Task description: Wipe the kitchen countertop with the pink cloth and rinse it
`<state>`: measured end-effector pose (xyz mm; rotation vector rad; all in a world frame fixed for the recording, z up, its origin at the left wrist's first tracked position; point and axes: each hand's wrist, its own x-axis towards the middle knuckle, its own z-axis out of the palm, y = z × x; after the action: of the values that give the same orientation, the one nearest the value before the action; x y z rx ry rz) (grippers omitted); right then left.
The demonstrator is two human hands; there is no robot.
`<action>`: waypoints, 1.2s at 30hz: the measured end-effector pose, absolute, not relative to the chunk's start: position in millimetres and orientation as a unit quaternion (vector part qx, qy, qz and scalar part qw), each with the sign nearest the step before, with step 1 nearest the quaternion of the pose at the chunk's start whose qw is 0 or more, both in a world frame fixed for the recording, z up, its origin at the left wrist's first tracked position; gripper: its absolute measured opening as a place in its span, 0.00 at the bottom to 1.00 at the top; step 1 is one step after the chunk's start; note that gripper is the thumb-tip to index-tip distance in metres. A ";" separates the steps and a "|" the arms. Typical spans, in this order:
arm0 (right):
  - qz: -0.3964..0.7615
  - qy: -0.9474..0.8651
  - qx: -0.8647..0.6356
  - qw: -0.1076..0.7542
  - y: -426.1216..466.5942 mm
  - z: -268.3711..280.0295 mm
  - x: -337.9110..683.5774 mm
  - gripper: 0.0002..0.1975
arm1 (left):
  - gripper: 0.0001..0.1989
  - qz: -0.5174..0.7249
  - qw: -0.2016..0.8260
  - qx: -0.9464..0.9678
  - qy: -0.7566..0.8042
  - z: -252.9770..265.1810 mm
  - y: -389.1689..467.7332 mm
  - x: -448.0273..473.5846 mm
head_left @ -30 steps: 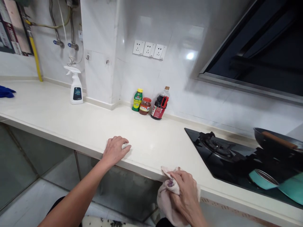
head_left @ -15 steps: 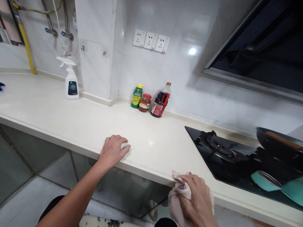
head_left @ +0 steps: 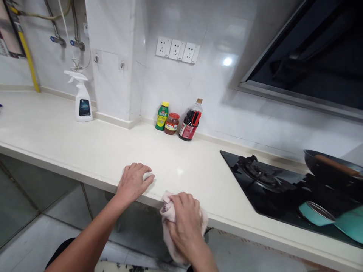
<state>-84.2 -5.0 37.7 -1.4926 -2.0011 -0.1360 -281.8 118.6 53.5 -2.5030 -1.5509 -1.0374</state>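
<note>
My left hand [head_left: 135, 182] rests on the white countertop [head_left: 110, 151] close to its front edge, its fingers curled. Between thumb and fingers shows a small white rounded object [head_left: 147, 175], mostly hidden, so its kind is unclear. Further right, my right hand [head_left: 185, 215] grips a bunched pale pink cloth [head_left: 168, 208] against the counter's front edge. Part of the cloth hangs down below the edge.
Against the wall stand a green bottle [head_left: 162, 116], a red-lidded jar [head_left: 171, 124] and a soy sauce bottle [head_left: 189, 124]. A white spray bottle [head_left: 84, 102] is at left. At right, the black gas stove [head_left: 255, 189] bears a wok [head_left: 326, 170] and a turquoise pot [head_left: 316, 214].
My right hand has slid the cloth leftward along the counter's front edge, closer to my left hand. The left hand keeps its place, and the view has shifted slightly.
</note>
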 end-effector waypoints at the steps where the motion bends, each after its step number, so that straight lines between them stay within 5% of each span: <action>1: -0.049 -0.762 -0.564 0.313 -2.7 40.2 -91.3 0.21 | 0.08 -0.331 0.012 -0.802 -0.496 53.3 119.1 -282.1; 11: -0.017 -0.758 -0.576 0.304 -13.3 45.2 -62.4 0.18 | 0.08 -0.325 -0.001 -0.802 -0.502 58.6 119.8 -283.8; 24: -0.151 -0.729 -0.614 0.262 -46.7 7.4 79.4 0.14 | 0.09 -0.329 -0.012 -0.796 -0.507 57.7 116.3 -282.1; 36: -0.076 -0.747 -0.594 0.290 -7.0 28.6 -77.7 0.18 | 0.08 -0.329 0.013 -0.794 -0.511 57.1 113.9 -279.8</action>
<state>-77.7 -7.0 28.6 -1.5838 -1.9930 -0.2016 -279.8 113.9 57.1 -2.4725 -1.5927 -1.0258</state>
